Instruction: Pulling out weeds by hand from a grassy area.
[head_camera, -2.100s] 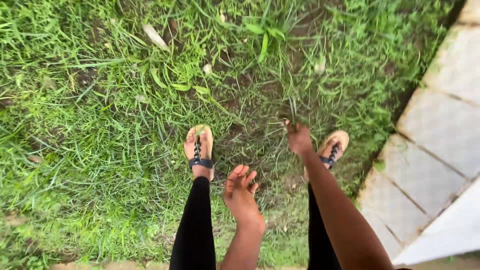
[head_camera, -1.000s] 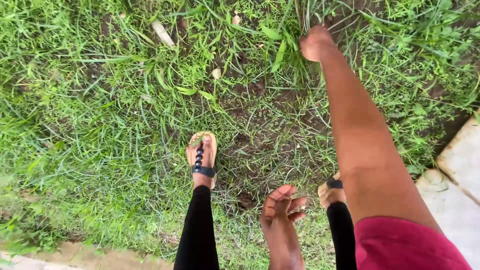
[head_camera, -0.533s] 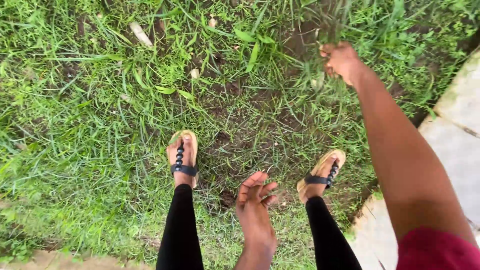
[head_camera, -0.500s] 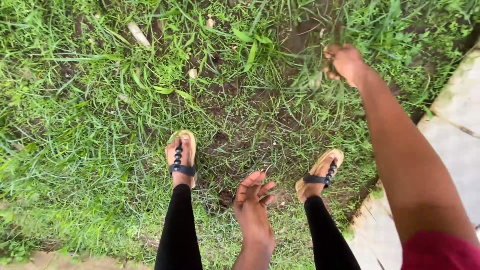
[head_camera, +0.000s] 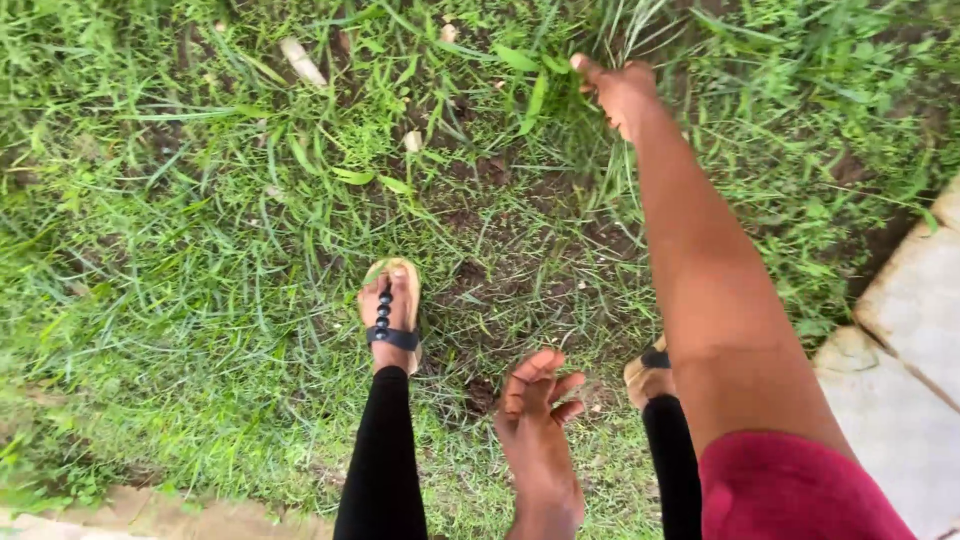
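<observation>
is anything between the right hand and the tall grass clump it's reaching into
Nothing visible stands between them. The right hand is already at the tall green grass clump, its blades right beside the fingers. Whether the fingers grip any blades cannot be told. The left hand hangs open lower down, above the bare soil patch.

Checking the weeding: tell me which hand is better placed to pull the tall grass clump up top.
Right. The right hand is stretched out and already closed among the blades of the grass clump. The left hand hangs open and empty near the feet, well short of it.
</observation>
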